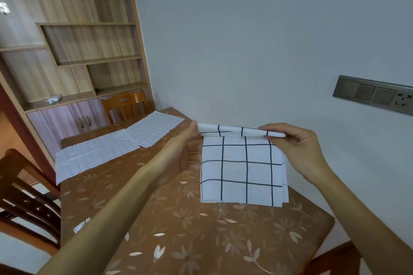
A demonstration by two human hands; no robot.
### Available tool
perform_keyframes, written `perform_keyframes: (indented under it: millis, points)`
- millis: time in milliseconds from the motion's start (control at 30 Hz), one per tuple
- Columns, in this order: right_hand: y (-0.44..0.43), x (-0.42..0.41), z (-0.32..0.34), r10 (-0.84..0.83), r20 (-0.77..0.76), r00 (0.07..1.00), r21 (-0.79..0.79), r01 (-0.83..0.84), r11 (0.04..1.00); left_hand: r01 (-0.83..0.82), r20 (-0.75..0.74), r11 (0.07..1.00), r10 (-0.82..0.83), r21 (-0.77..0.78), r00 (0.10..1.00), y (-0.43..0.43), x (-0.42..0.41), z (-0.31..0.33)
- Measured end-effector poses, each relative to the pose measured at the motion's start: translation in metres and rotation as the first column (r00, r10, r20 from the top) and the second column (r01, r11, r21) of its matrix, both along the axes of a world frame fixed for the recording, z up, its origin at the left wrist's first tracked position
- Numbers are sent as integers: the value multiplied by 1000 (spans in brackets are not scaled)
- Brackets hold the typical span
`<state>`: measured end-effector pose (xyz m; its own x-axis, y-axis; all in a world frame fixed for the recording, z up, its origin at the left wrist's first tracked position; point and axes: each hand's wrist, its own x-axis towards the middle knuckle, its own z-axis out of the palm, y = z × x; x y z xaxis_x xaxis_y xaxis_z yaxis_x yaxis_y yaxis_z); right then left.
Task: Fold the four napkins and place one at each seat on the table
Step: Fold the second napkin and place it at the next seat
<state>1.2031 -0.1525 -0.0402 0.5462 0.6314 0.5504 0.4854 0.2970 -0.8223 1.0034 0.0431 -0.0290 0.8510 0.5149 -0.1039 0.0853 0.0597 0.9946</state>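
The left hand (188, 135) and right hand (297, 147), apart, each pinch an end of the checked napkin's (241, 169) top fold above the table (201, 241), apparently mid-fold, so the next move is to crease it and lay it at a seat.

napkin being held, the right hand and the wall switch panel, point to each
napkin (243, 169): head view, middle of the hanging checked part
right hand (297, 147): head view, middle of the hand
switch panel (366, 95): head view, its middle plate
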Motion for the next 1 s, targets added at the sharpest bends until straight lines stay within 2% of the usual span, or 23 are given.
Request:
perform_keyframes:
  millis: [100,233,300,367,433,467,533,633,800,900,1000]
  points:
    - [-3,7,-5,52,90,995,-27,-50,998,-11,21,1000,11,-4,1000,4,-1,0]
    - [-4,5,-7,57,38,998,-87,-54,995,-43,60,995,38,94,998,7,-3,-6]
    - [-3,2,-4,89,-175,981,-83,-104,991,-61,84,992,52,106,995,6,-4,-7]
    - [0,-4,0,148,-440,886,-50,-189,981,-91,114,991,79,98,990,4,-5,-6]
    - [-1,-9,3,186,-584,790,-46,-261,964,-103,139,990,89,99,986,4,-6,-6]
    - [-1,-11,3,226,-609,760,-50,-321,946,-108,145,989,92,104,985,4,-6,-6]
    - [-2,-16,3,267,-563,782,-98,-384,918,-122,153,985,102,123,983,5,-7,-5]
    - [0,-23,4,132,-390,911,-213,-229,950,-130,155,975,102,180,983,5,-7,-4]
    - [4,-23,3,21,-224,974,-281,-85,956,-116,105,957,91,264,990,3,-10,-2]
    - [3,-25,3,-13,-108,994,-319,-22,948,-48,67,978,35,203,997,2,-14,-3]
    - [2,-27,2,0,-66,998,-313,-21,949,-32,39,994,28,108,999,1,-14,-1]
